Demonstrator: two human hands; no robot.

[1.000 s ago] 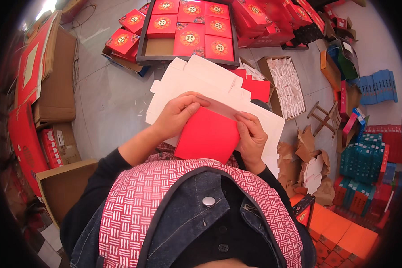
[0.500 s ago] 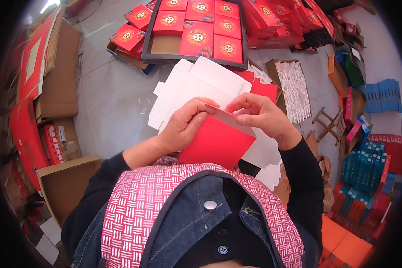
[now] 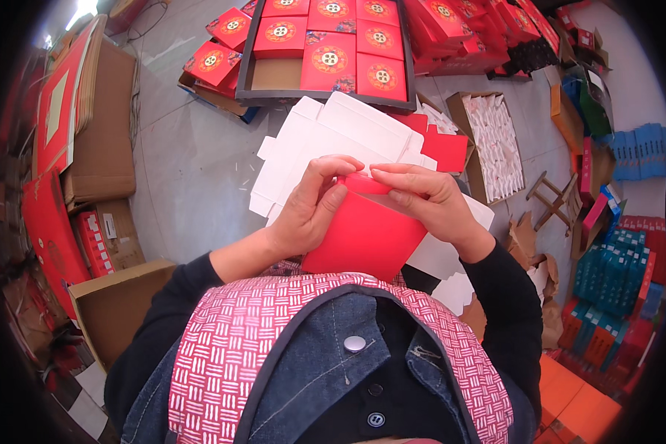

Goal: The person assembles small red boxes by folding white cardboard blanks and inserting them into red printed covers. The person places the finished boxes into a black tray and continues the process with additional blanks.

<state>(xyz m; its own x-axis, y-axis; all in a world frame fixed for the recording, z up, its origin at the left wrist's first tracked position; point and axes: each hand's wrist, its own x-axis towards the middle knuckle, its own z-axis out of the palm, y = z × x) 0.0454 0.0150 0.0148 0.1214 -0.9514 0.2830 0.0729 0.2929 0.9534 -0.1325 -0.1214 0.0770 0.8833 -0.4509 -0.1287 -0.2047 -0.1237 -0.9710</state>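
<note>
Both hands hold a flat red cardboard box blank (image 3: 362, 237) in front of my chest. My left hand (image 3: 311, 211) grips its left side, fingers curled over the top edge. My right hand (image 3: 429, 200) pinches a small flap at the top edge. Below the hands lies a stack of white die-cut cardboard sheets (image 3: 333, 137) on the grey floor.
A dark tray (image 3: 246, 81) of finished red boxes with round emblems sits ahead. Brown cartons (image 3: 100, 148) stand at left, an open carton (image 3: 118, 307) near my left elbow. A carton of white inserts (image 3: 496, 140), a small wooden stool (image 3: 555, 203) and blue and orange packages lie at right.
The red blank has been lifted off the white stack and turned toward my chest. Both hands have shifted to its top edge, with the right hand now pinching the flap.
</note>
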